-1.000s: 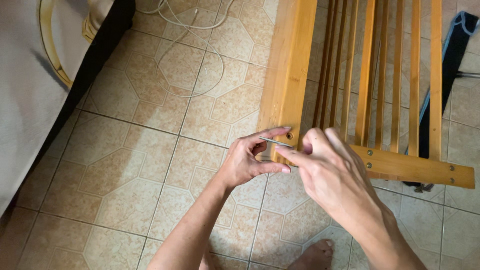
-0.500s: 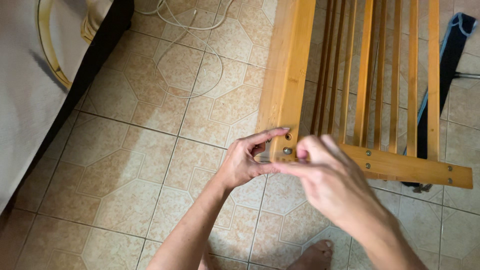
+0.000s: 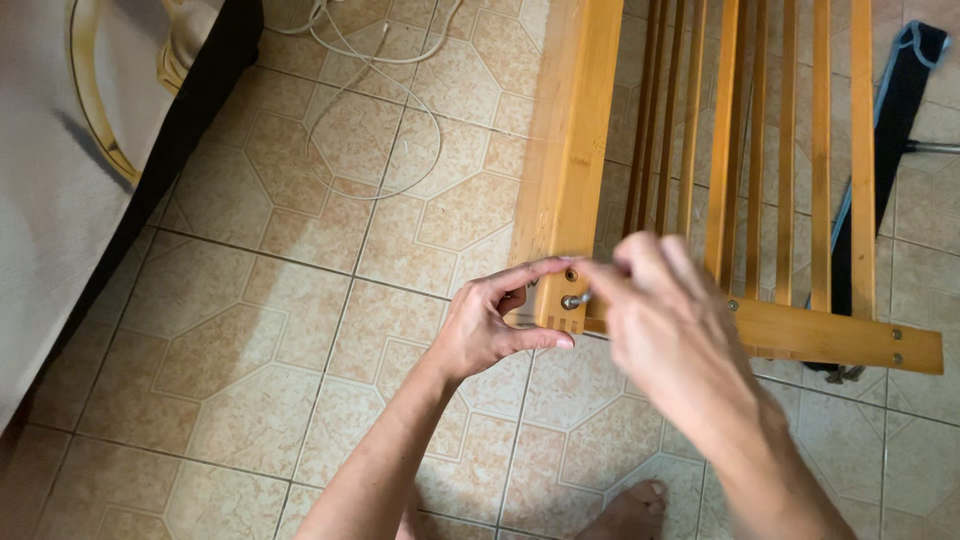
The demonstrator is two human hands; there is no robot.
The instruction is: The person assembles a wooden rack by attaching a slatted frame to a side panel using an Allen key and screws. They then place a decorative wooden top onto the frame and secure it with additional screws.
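Note:
A slatted wooden frame [image 3: 575, 130] stands over a tiled floor, its thick corner post ending near the middle of the view. My left hand [image 3: 492, 325] grips the bottom end of that post between thumb and fingers. A metal bolt [image 3: 574, 299] sticks out of the post's face just below a second hole. My right hand [image 3: 675, 325], blurred by motion, has its fingertips right at the bolt; whether they pinch it I cannot tell. The lower rail [image 3: 840, 335] runs right from the post, with small screw heads in it.
A bed or sofa with a light cover [image 3: 60, 170] fills the left edge, with a dark base. White cable [image 3: 370, 110] loops over the beige floor tiles. A black strap or bag [image 3: 885, 120] lies behind the slats at right. My bare toes [image 3: 630, 515] show at the bottom.
The camera has tilted a little, so the frame sits lower in view. My right hand has shifted up and right at the bolt and is now blurred. The left hand still holds the post.

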